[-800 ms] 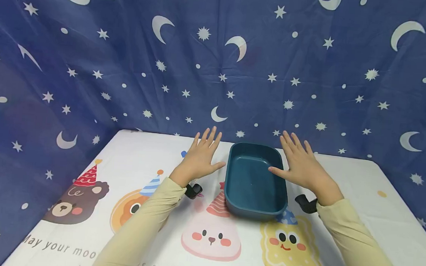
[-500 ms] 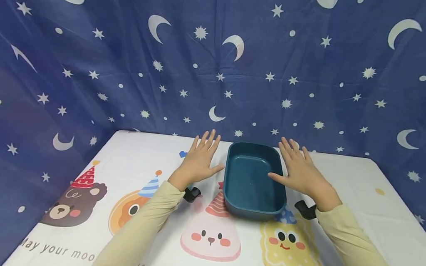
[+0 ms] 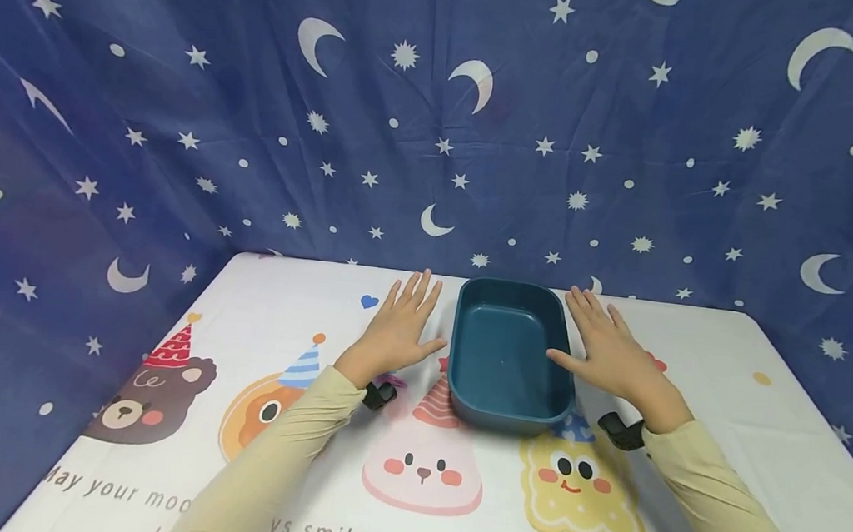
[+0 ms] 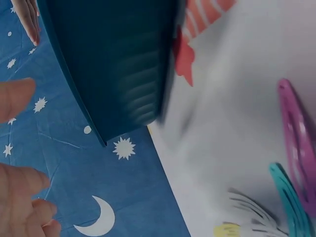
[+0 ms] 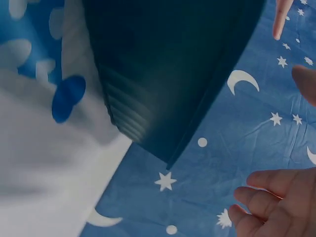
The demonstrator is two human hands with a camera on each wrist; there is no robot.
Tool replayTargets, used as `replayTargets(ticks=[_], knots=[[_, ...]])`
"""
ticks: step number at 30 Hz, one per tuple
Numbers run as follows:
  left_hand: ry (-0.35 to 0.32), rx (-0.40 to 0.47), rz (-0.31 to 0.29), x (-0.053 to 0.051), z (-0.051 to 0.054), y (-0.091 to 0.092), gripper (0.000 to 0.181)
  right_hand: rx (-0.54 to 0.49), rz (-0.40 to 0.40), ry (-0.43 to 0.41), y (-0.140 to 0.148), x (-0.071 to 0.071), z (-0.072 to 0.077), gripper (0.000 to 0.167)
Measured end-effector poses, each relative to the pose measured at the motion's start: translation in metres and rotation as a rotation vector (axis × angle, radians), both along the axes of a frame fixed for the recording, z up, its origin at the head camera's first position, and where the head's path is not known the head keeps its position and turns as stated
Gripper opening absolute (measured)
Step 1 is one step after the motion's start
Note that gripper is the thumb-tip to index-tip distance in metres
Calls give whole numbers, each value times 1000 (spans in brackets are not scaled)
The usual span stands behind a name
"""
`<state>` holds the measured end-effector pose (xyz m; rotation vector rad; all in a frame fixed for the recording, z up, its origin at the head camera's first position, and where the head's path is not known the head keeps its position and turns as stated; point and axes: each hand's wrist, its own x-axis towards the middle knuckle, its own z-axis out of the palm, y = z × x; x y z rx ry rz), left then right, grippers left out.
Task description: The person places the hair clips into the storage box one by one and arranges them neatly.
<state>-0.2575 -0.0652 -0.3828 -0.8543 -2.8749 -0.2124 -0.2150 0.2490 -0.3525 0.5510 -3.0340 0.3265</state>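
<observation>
A dark teal rectangular tub point(image 3: 511, 356) with rounded corners stands on the table between my two hands. My left hand point(image 3: 395, 330) hovers at its left side, palm down with the fingers spread and straight. On the right, my right hand point(image 3: 611, 351) is spread the same way, its thumb overlapping the tub's right rim in the head view; whether it touches cannot be told. Neither hand holds anything. Below the left hand, a slim pink-purple piece point(image 4: 297, 143) and a slim teal piece point(image 4: 291, 202) lie on the cloth, blurred and partly cut off.
A white cloth point(image 3: 743, 441) printed with cartoon figures and lettering covers the table. Behind and to the left hangs a blue curtain point(image 3: 377, 128) with moons and stars. A pale striped thing point(image 4: 254, 215) lies near the slim pieces, too blurred to name. Black wrist cameras sit under both wrists.
Both hands have come slightly lower, and the right hand has shifted a little to the right. The tub stays in place on the table; the head view has shifted slightly.
</observation>
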Motion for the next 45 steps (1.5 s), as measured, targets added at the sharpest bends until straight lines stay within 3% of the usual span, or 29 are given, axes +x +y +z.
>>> replayTargets(ticks=[12, 19, 25, 32, 45], knots=[[-97, 94, -97, 5, -2, -26, 83, -387, 9, -152, 13, 5, -11, 73], [-174, 197, -119, 7, -8, -44, 80, -645, -5, -321, 23, 4, -19, 66], [-249, 265, -98, 8, -11, -59, 75, -766, -59, -388, 31, 1, -31, 64], [-273, 307, -120, 7, -16, -78, 63, -870, -86, -444, 32, -1, -46, 66], [-289, 307, -126, 18, -27, -96, 45, -920, -77, -442, 27, 2, -56, 65]])
